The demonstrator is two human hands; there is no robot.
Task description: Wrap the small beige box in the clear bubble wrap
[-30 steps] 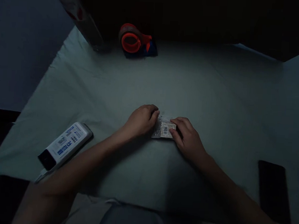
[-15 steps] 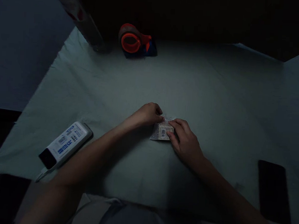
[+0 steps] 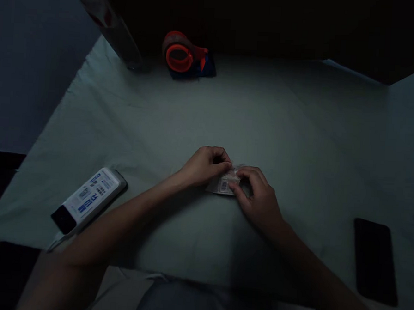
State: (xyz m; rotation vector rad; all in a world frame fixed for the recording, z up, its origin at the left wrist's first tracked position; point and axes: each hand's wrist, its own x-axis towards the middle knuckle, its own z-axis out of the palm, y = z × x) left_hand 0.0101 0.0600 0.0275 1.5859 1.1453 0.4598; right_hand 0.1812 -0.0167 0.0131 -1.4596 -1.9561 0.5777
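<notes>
A small packet in clear plastic wrap, with a pale printed label, rests on the cloth in the middle. My left hand pinches the wrap's upper edge between thumb and bent fingers. From the other side, my right hand grips the packet's right end, thumb at the front and fingertips at the top. In the dim light I cannot make out what the wrap encloses.
A pale green cloth covers the table. An orange and blue tape dispenser stands at the back before a dark panel. A white power bank with a cable lies left, a black phone right.
My left hand has shifted slightly right and down along the wrap, and its fingers now cover more of the top edge. The right hand keeps its grip; the view has moved a little.
</notes>
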